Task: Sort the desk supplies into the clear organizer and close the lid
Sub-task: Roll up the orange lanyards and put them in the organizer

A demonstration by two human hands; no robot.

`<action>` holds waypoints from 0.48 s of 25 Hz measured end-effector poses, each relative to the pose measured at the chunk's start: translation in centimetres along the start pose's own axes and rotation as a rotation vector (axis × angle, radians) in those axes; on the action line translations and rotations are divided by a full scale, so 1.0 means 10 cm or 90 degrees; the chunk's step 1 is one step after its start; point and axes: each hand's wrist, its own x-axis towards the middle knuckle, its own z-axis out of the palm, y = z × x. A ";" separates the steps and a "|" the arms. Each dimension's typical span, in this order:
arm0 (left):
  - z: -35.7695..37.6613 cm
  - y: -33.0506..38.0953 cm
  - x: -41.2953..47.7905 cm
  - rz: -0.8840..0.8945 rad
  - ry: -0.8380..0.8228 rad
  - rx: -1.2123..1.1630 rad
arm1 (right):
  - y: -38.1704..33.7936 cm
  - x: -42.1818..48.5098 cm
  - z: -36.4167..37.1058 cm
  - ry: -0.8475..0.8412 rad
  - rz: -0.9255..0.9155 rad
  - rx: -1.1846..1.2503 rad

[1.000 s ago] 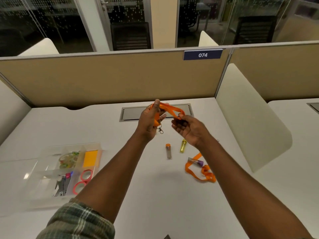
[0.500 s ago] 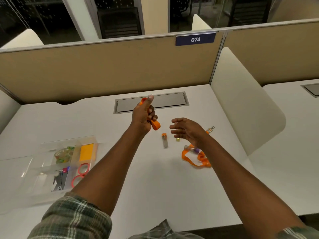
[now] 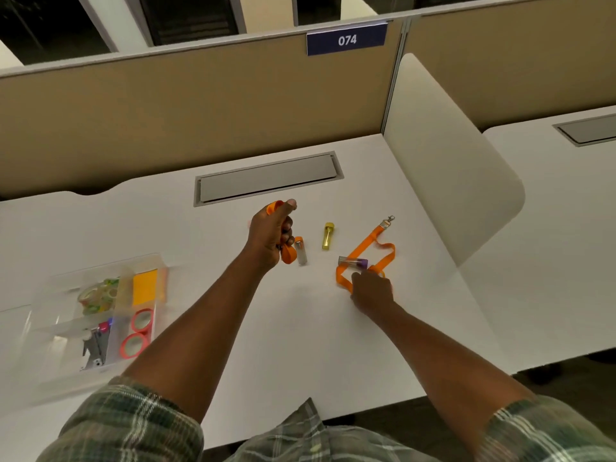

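Lanyards are occupying both hands. The left hand (image 3: pixel 271 235) is hovering just in front of the grey recessed cable hatch (image 3: pixel 266 178) in the white desk (image 3: pixel 233 345). Its fingers are curling tight around a gathered orange fabric lanyard (image 3: pixel 288 255), with one loop poking out above the fist and another below.

The right hand (image 3: pixel 371 291) is reaching down, in front of the hatch and to its right, onto a second orange lanyard (image 3: pixel 366 243) lying loose on the desk. The back of the hand is hiding the fingertips, so I cannot tell whether they are pinching the strap or only touching it. A clear vial with a purple cap (image 3: pixel 352 261) is lying against that strap, just beyond the knuckles.

A yellow vial (image 3: pixel 328 236) and a clear vial with an orange cap (image 3: pixel 301 253) are lying between the two hands, in front of the hatch. The clear plastic organizer (image 3: pixel 140 261) is sitting well left of the hatch and nearer the person. Its top is open and it is already holding tape rolls and an orange pad.

Gathering the lanyards seems to be the step in hand. The next move is calling for the loose strap to be lifted without sending the purple-capped vial rolling. The strap then needs bunching up, and both bundles need carrying across to a free compartment. The three vials and the lid are waiting after that.
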 end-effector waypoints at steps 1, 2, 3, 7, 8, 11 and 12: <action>0.00 -0.03 0.00 -0.001 0.001 0.008 | 0.01 -0.01 0.02 0.012 -0.001 -0.012; 0.00 -0.05 0.00 -0.002 0.002 0.018 | 0.02 -0.01 0.03 0.019 -0.005 -0.013; 0.01 -0.07 0.00 -0.004 0.004 0.030 | 0.03 0.00 0.01 0.022 -0.010 0.001; 0.03 -0.15 0.02 -0.005 0.012 0.082 | 0.11 0.10 -0.33 -0.046 -0.031 0.177; 0.04 -0.17 0.03 -0.006 0.010 0.089 | 0.15 0.13 -0.45 -0.076 -0.048 0.210; 0.09 -0.21 0.05 -0.010 -0.002 0.119 | 0.31 0.16 -0.87 -0.121 -0.112 0.256; 0.12 -0.23 0.06 -0.010 -0.007 0.130 | 0.35 0.16 -1.01 -0.124 -0.120 0.288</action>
